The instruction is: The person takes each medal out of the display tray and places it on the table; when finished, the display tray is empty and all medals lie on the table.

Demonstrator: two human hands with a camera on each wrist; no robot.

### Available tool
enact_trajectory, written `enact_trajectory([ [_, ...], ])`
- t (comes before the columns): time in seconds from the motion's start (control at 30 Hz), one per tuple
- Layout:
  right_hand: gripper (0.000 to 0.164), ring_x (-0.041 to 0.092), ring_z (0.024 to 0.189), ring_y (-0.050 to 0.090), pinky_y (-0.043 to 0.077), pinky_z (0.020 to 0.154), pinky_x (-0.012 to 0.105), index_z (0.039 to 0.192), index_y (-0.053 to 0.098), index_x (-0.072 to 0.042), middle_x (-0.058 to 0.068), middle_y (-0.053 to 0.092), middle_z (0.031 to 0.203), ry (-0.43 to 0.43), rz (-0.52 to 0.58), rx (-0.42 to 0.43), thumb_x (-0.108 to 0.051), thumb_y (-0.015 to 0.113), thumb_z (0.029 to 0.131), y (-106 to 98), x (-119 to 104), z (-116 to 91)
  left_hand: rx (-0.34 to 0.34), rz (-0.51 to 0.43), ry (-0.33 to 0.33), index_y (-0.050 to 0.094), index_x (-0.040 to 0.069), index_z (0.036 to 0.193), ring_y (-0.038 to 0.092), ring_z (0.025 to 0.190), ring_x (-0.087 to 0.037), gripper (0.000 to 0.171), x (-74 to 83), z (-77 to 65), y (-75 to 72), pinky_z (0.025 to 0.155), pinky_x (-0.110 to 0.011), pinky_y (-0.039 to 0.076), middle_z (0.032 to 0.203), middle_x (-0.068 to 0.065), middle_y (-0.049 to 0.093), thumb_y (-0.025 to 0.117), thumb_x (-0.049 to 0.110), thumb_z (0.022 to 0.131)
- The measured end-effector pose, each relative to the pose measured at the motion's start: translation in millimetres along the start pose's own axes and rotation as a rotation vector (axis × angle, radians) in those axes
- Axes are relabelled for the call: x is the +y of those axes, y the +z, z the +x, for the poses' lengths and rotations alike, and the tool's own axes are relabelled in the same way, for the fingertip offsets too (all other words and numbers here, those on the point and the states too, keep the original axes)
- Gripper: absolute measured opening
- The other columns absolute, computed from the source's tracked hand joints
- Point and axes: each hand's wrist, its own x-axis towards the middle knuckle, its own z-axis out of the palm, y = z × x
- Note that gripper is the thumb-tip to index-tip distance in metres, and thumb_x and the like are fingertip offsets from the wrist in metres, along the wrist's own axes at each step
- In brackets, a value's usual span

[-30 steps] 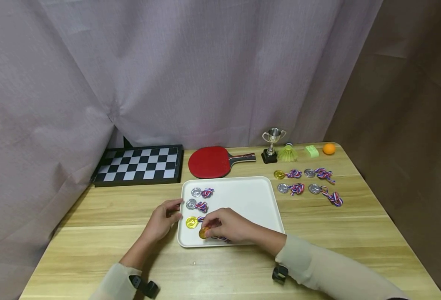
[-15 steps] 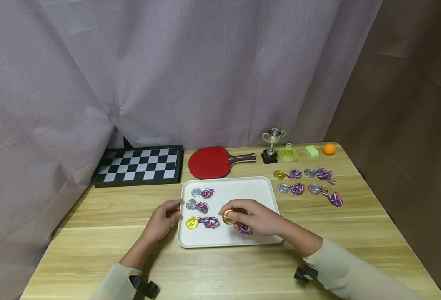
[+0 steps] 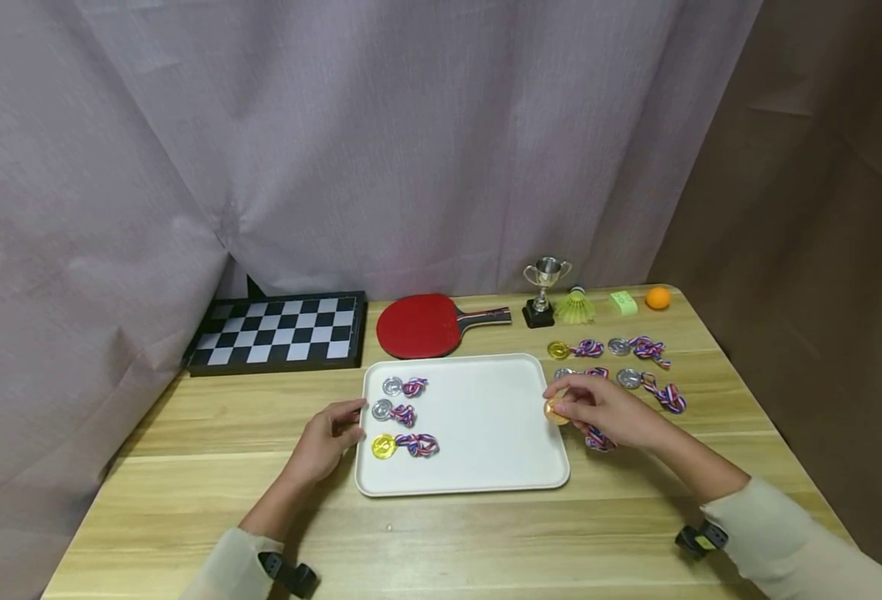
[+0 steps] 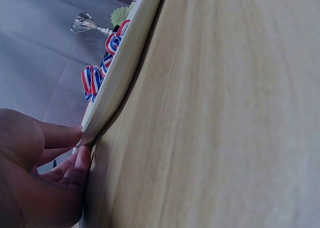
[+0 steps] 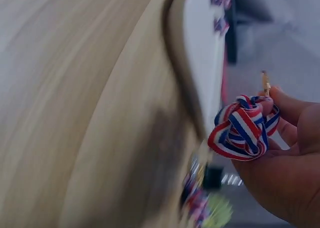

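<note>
- So the copper-toned medal (image 3: 556, 412) is up in the air now, its disc lined up with the tray's right rim in the head view, its striped ribbon (image 5: 242, 130) dangling out past it.
- Right hand (image 3: 609, 408) is pinching it between thumb and fingers, pretty plain in the right wrist view.
- Big change: half a second ago that medal was over the middle of the tray (image 3: 501, 442), now it's out at the edge. I'd call that mid-transfer, not set down yet.
- Left hand (image 3: 324, 442) is just touching the tray's left rim, fingers relaxed, thumb and index tips apart.
- Tray contents: two silver medals (image 3: 382, 409) and a yellow-gold medal (image 3: 384, 447), stacked up the left side; right part's bare.
- On the table (image 3: 426, 550), beyond the tray's right side: a gold medal (image 3: 558, 350) and three silver ones (image 3: 628, 378), one partly hidden behind the right hand.
</note>
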Motion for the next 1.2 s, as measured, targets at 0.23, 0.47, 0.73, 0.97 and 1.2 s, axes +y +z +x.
enact_trajectory([
  [0.23,0.031,0.017,0.070,0.058,0.052,0.062,0.029,0.125,0.065,0.002,0.010,0.060,0.089,0.079,-0.050,0.060,-0.011,0.069,0.098,-20,31,-5,-0.003,-0.005,0.008,0.063,-0.004,0.137,0.063,0.110,-0.031,0.046,-0.1,0.4,0.1,0.084,-0.022,0.051,0.120,-0.020,0.068,0.068,-0.009,0.091],
  [0.47,0.017,0.011,0.075,0.059,0.050,0.065,0.027,0.111,0.070,-0.010,-0.001,0.066,0.085,0.016,-0.296,0.128,-0.008,0.074,0.094,-13,47,-2,0.000,-0.013,0.012,0.063,-0.004,0.136,0.063,0.108,-0.029,0.047,-1.0,0.3,1.0,0.083,-0.021,0.050,0.118,-0.019,0.069,0.068,-0.010,0.090],
  [0.73,0.016,0.008,0.081,0.055,0.048,0.071,0.027,0.109,0.075,-0.010,-0.006,0.066,0.089,-0.009,-0.409,0.216,-0.010,0.076,0.093,1,50,-6,0.003,-0.016,0.016,0.063,-0.004,0.136,0.063,0.106,-0.028,0.046,-1.7,0.6,0.9,0.081,-0.021,0.050,0.116,-0.019,0.070,0.068,-0.011,0.090],
  [0.97,0.020,0.015,0.090,0.059,0.050,0.077,0.033,0.111,0.077,-0.010,0.001,0.069,0.101,-0.007,-0.440,0.282,-0.013,0.078,0.091,7,54,-10,0.001,-0.002,0.013,0.063,-0.003,0.136,0.063,0.108,-0.030,0.046,-1.6,0.7,0.6,0.083,-0.022,0.050,0.119,-0.019,0.069,0.069,-0.009,0.091],
  [1.2,0.022,0.018,0.093,0.061,0.051,0.080,0.035,0.112,0.077,-0.010,0.003,0.071,0.104,-0.013,-0.431,0.286,-0.011,0.078,0.091,6,53,-11,-0.003,0.002,0.013,0.063,-0.003,0.137,0.063,0.111,-0.030,0.046,-1.4,0.2,0.0,0.083,-0.022,0.050,0.122,-0.019,0.068,0.069,-0.008,0.091],
])
